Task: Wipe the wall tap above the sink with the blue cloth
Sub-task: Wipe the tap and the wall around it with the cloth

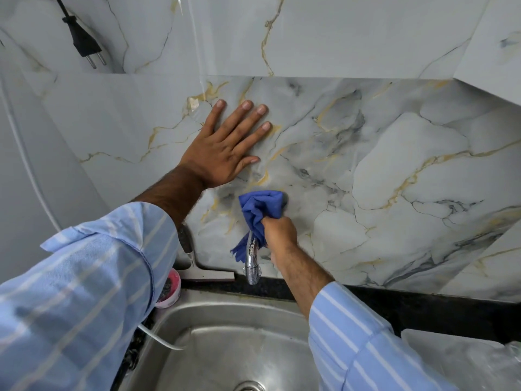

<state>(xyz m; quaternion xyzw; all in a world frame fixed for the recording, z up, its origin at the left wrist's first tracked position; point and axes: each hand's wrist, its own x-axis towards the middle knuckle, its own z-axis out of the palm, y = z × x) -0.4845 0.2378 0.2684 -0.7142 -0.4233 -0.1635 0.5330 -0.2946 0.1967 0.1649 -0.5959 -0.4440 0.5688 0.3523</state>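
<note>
A chrome wall tap (pixel 251 261) sticks out of the marble-patterned wall above the steel sink (pixel 197 320). My right hand (pixel 279 231) is shut on the blue cloth (pixel 260 211), which is bunched over the tap's upper part where it meets the wall. Only the tap's spout shows below the cloth; its base is hidden. A loose corner of cloth hangs to the spout's left. My left hand (pixel 225 145) lies flat on the wall up and to the left of the tap, fingers spread, holding nothing.
A squeegee (pixel 197 266) leans on the wall left of the tap. A pink tub (pixel 169 289) with a dark scrubber sits at the sink's left rim. A black plug (pixel 84 40) hangs top left. Black counter (pixel 423 306) runs right, with clear plastic (pixel 465 359) at the lower right.
</note>
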